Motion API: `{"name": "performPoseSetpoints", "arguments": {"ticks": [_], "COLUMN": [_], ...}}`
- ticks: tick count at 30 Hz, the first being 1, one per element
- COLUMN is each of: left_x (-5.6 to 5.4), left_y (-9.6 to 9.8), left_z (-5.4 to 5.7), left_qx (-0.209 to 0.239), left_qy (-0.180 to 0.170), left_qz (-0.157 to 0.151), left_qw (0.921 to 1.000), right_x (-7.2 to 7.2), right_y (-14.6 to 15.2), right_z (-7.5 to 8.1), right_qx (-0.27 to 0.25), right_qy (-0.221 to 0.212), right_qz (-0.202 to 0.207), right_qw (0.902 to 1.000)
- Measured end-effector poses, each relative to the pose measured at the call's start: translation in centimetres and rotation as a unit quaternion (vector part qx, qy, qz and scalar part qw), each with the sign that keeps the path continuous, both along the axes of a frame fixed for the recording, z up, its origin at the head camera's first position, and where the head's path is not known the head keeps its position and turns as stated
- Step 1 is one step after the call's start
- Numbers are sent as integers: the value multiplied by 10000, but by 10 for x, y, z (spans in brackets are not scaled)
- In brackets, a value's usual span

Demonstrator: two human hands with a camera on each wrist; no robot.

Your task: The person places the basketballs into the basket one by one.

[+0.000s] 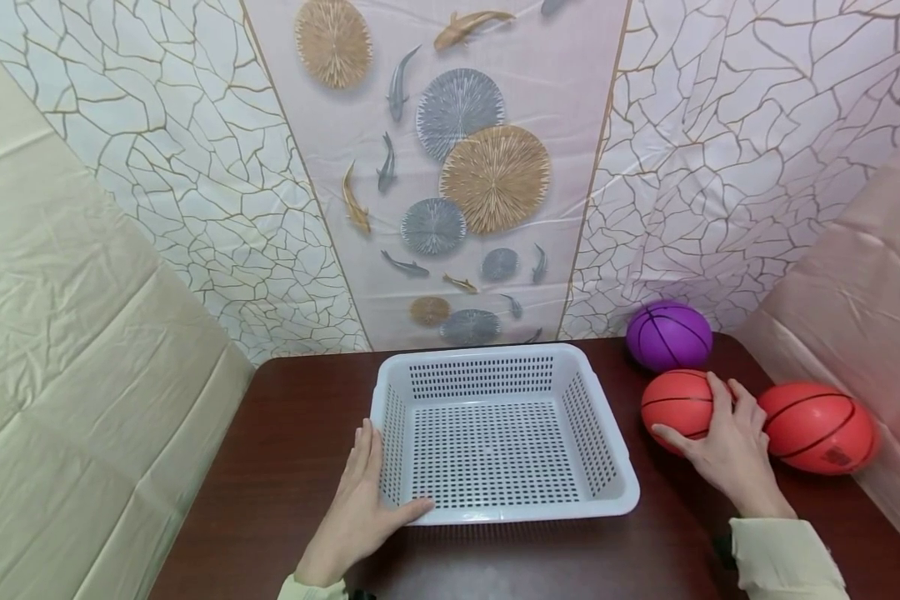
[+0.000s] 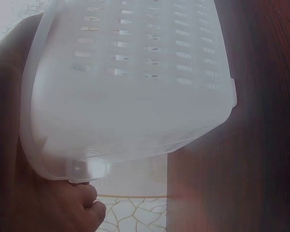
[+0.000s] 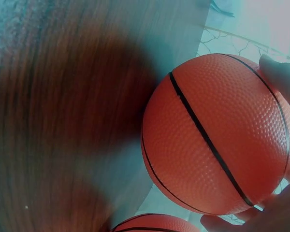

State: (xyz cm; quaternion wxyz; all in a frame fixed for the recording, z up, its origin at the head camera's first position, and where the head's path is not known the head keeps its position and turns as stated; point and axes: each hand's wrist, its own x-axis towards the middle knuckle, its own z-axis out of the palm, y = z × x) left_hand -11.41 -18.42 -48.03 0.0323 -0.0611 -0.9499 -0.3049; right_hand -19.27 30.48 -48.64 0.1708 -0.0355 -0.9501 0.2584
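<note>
A white perforated plastic basket stands on the table. My left hand rests at its near left corner, fingers fairly straight along the left rim and thumb laid over the front rim. In the left wrist view, the basket's outer wall fills the middle, with fingertips beside the rim. To the basket's right, my right hand grips a small red toy basketball, thumb on the near left side and fingers spread over the top and right. The right wrist view shows this basketball between thumb and fingers.
A purple toy basketball sits behind the held one, near the back wall. Another red basketball lies right of my right hand, against the side wall covering. The dark wooden table ends at the patterned back wall.
</note>
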Motion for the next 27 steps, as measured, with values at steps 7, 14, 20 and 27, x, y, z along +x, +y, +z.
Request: {"name": "performPoseSetpoints", "arguments": {"ticks": [7, 14, 20, 27], "left_x": [0, 1, 2, 2], "left_y": [0, 0, 1, 0], "left_z": [-1, -1, -1, 0], "left_qx": [-9, 35, 39, -100], "left_qy": [26, -11, -44, 22], "left_qz": [7, 47, 50, 39], "left_qw": [10000, 10000, 10000, 9999], "right_x": [2, 5, 7, 8], "right_y": [1, 0, 0, 0], "right_z": [0, 0, -1, 0], "right_qx": [-82, -156, -203, -273], "right_qy": [44, -32, -11, 9], "right_qz": [-145, -298, -442, -504], "right_qw": [9999, 9994, 9988, 9984]}}
